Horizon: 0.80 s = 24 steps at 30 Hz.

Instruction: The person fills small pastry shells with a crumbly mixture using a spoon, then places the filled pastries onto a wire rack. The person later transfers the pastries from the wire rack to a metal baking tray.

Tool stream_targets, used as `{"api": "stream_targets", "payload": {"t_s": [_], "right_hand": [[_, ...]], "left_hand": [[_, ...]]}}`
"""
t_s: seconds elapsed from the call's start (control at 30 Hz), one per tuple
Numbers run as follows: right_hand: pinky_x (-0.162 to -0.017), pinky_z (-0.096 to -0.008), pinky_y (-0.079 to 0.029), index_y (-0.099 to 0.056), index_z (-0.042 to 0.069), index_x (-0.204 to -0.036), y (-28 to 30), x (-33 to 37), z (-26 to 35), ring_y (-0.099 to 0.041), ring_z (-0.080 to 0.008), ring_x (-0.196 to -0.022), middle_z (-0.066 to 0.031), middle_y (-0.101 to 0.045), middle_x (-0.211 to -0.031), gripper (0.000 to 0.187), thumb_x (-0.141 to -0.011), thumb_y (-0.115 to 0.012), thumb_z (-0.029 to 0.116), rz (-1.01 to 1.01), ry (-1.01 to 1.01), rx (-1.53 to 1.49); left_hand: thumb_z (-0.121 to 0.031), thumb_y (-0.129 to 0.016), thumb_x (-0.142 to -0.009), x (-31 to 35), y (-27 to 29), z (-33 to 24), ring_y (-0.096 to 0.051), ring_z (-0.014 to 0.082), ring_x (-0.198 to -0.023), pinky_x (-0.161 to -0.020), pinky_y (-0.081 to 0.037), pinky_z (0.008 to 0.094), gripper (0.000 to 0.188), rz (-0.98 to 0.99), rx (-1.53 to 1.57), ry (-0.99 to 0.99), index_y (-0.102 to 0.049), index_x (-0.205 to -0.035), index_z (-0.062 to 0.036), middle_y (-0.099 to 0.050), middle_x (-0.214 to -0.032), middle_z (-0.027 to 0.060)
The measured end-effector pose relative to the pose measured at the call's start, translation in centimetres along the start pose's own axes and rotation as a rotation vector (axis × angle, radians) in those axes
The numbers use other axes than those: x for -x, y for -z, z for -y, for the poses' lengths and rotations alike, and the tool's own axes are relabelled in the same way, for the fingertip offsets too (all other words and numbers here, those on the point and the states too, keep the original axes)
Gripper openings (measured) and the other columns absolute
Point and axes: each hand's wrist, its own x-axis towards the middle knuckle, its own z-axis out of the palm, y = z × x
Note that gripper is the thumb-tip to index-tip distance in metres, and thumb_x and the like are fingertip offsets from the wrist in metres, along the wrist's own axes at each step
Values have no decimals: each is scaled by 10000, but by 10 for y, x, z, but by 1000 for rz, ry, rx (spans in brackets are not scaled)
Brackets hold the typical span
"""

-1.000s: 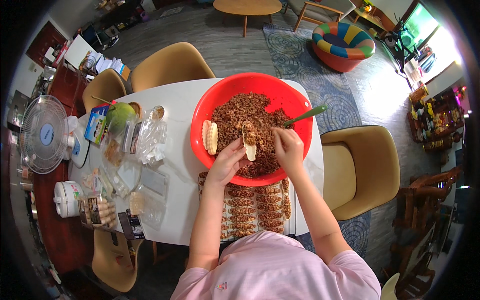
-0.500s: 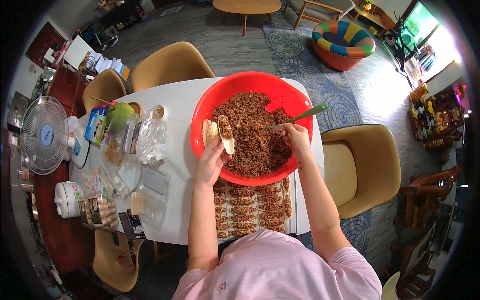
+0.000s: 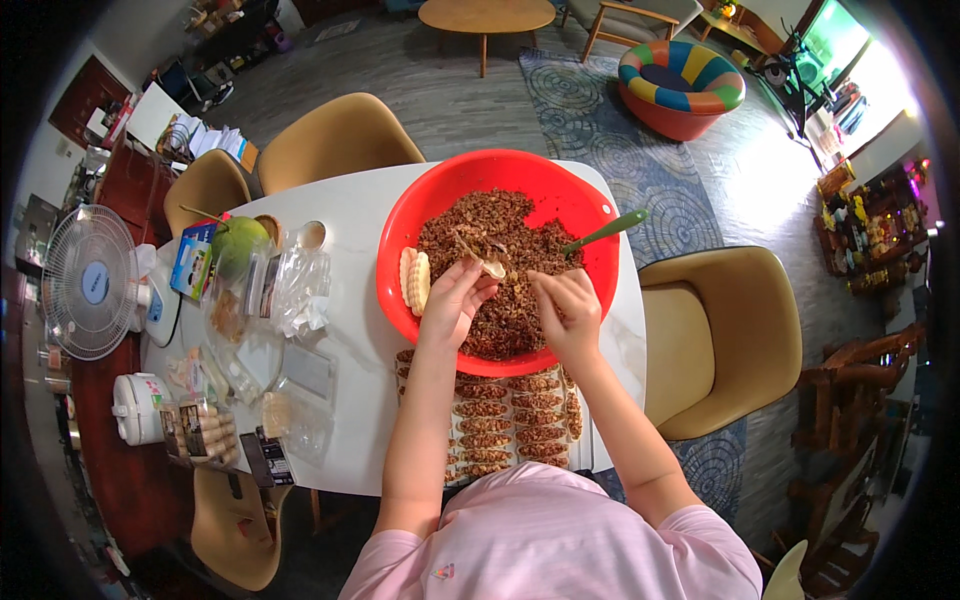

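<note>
Over a large red basin (image 3: 397, 190) of crumbly brown mixture (image 3: 475, 215), my left hand (image 3: 455, 305) is closed on a pale boat-shaped wafer shell (image 3: 491, 267) with some mixture in it. Just right of it, my right hand (image 3: 570, 310) has its fingers drawn together in a pinch; what they hold, if anything, cannot be made out. A green-handled spoon (image 3: 607, 231) leans in the mixture at the basin's right, untouched. More pale shells (image 3: 416, 282) rest inside the left wall of the basin. Rows of filled shells (image 3: 483, 424) lie on the table between basin and body.
On the white table's (image 3: 350, 225) left side are clear plastic bags (image 3: 300, 285), a green fruit (image 3: 240, 240), a pack of pale shells (image 3: 205, 430) and a dark phone-like slab (image 3: 265, 458). A fan (image 3: 93, 283) stands farther left. Tan chairs (image 3: 715, 340) surround the table.
My right hand has let go of the spoon and come left and down, nearer the shell. My left hand has brought the shell right, tipping it over the mixture. The view shifted slightly.
</note>
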Motion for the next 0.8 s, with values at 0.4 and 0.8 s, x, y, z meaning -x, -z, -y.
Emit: {"api": "stream_targets", "payload": {"t_s": [0.4, 0.8], "right_hand": [[-693, -340, -410, -658, 88, -1046, 2, 32, -6, -521, -225, -764, -32, -646, -824, 347, -706, -663, 13, 75, 152, 167], [-620, -269, -433, -662, -6, -979, 16, 26, 5, -529, -139, -696, -52, -641, -754, 151, -860, -574, 20, -166, -271, -261]], "left_hand": [[-143, -555, -915, -5, -7, 3, -610, 169, -922, -821, -526, 290, 182, -88, 52, -41, -576, -1044, -16, -625, -983, 75], [-145, -560, -916, -6, -3, 12, -596, 122, -868, -770, -491, 259, 170, -24, 36, -88, -570, -1058, -52, -610, -934, 23]]}}
